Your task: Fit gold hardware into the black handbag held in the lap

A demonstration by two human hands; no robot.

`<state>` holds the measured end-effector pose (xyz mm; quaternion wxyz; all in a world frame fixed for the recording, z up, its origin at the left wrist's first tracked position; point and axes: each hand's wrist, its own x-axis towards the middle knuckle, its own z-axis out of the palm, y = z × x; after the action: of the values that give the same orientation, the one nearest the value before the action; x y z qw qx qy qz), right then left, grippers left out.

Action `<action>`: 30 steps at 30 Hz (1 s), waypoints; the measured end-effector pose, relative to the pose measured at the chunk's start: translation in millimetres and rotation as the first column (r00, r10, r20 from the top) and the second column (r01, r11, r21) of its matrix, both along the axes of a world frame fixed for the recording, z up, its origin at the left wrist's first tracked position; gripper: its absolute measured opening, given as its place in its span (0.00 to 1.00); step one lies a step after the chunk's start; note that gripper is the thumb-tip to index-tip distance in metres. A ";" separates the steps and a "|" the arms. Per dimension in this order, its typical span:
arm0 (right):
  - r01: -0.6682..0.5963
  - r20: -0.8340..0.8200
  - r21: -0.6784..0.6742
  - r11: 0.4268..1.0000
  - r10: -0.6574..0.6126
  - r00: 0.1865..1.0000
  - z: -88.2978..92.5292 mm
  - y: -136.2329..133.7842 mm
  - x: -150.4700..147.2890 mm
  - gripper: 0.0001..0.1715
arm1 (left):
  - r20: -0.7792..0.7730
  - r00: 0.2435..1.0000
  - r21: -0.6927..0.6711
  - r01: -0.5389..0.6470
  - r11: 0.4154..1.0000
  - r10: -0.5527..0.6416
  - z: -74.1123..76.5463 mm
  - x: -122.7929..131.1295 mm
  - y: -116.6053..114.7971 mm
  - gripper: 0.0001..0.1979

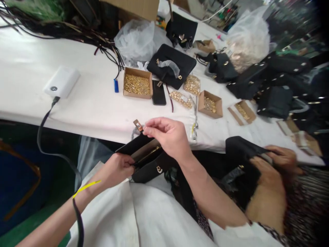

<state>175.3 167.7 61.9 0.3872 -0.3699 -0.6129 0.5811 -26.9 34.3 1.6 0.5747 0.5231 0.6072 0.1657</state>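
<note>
So the black bag [154, 173] is open at the top, held over the lap right by the near edge of the white surface [97, 109]. The left hand [118, 168] has its fingers curled onto the left end of the bag, so it's got a grip on that. The right hand [167, 135] is up over the opening, thumb and fingertips pinched on the end of a little gold plate [138, 125] that sticks out past them to the left. There's a gold catch [159, 169] on the bag's front panel too.

Up on the surface there's a cardboard box [138, 72] full of tiny gold bits, with a dark phone [159, 97] just beside it and another black bag [169, 60] behind. A blue lighter-looking thing [116, 85] sits on the box's other side. Further left is a white power bank [64, 82] with a dark cable [40, 137] plugged in, running down across the left forearm.

Over on the right, a co-worker's two hands [281, 157] are on a different dark bag [243, 147], kinda blurry.
</note>
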 end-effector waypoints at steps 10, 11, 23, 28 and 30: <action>-0.330 0.483 0.258 0.908 0.175 0.858 -26.1 -46.3 12.8 0.11 | 0.009 1.000 -0.011 -0.024 1.000 0.024 0.0 0.9 0.2 0.05; -0.381 0.544 0.244 0.892 0.199 0.815 -26.4 -49.5 14.6 0.13 | 0.006 1.000 0.000 -0.022 1.000 0.022 -1.7 0.5 0.3 0.05; -0.540 0.774 0.371 0.756 0.070 0.629 -51.5 -76.5 18.0 0.13 | 0.023 1.000 0.118 -0.020 0.993 0.017 -30.2 2.0 -1.6 0.09; -0.564 0.781 0.402 0.721 0.051 0.622 -68.5 -78.4 18.3 0.12 | 0.047 0.999 0.118 -0.029 0.993 0.024 -35.5 -0.5 0.9 0.10; -0.554 0.772 0.422 0.718 0.035 0.634 -74.3 -80.2 18.9 0.12 | 0.059 0.998 0.114 -0.033 0.993 0.026 -35.4 -1.5 2.6 0.10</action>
<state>194.2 87.5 -12.5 0.1077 -0.3015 -0.9242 0.2082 -28.5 36.9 -33.9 0.5582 0.5414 0.5876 0.2237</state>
